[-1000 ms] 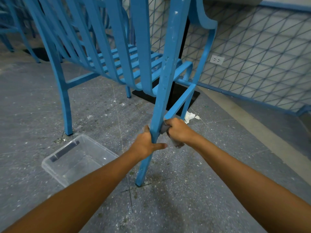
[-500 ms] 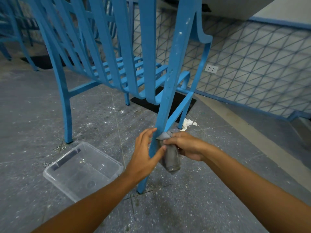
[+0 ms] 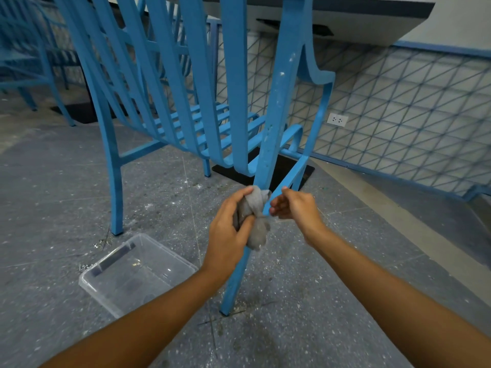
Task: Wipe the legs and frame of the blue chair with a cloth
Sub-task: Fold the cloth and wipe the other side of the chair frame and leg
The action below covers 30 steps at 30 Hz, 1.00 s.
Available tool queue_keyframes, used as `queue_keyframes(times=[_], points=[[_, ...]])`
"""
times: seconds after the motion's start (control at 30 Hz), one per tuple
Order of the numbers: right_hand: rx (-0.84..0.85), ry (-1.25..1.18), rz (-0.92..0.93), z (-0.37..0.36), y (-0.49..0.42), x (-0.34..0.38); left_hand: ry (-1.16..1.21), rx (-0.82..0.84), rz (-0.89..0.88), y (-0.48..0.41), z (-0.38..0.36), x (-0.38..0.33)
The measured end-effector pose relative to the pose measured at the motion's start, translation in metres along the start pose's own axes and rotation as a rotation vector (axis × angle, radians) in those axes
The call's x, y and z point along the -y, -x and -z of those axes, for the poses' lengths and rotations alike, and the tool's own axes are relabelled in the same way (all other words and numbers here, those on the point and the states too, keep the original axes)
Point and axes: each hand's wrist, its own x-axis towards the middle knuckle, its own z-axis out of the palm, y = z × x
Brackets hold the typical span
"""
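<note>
The blue chair [image 3: 233,83] stands in front of me, seen from behind, its slatted back filling the upper view. Its near rear leg [image 3: 268,144] slants down to the floor in the centre. A grey cloth [image 3: 255,221] is bunched against that leg about halfway up. My left hand [image 3: 228,232] grips the cloth from the left side of the leg. Just right of the leg is my right hand [image 3: 297,208], fingers loosely curled and holding nothing, next to the diagonal brace.
A clear plastic bin [image 3: 135,274] lies on the speckled grey floor left of the leg. A black mat [image 3: 281,171] sits under the chair. More blue chairs [image 3: 24,57] stand at the far left. A tiled wall with an outlet [image 3: 337,119] runs along the right.
The cloth has passed from my right hand to my left hand. My right hand has let go and drawn back to the right of the leg.
</note>
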Motion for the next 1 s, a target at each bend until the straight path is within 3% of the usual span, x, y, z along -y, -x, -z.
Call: queue_keyframes(times=[0.07, 0.13, 0.27, 0.47, 0.7, 1.0], points=[[0.013, 0.427, 0.111, 0.000, -0.011, -0.015, 0.067, -0.035, -0.004, -0.012, 0.000, -0.009], [0.185, 0.817, 0.242, -0.002, -0.018, -0.030, 0.144, -0.076, -0.048, -0.025, 0.000, -0.022], [0.371, 1.217, 0.365, -0.015, -0.019, -0.048, 0.209, -0.161, -0.145, -0.053, -0.001, -0.055], [0.373, 1.209, 0.374, -0.021, -0.014, -0.058, 0.298, -0.258, -0.280, -0.101, 0.002, -0.107], [0.378, 1.155, 0.376, -0.020, -0.015, -0.054, 0.044, -0.438, -0.420, -0.140, -0.010, -0.137], [0.363, 1.161, 0.381, -0.022, -0.018, -0.054, -0.190, -0.398, -0.566, -0.136, -0.017, -0.120]])
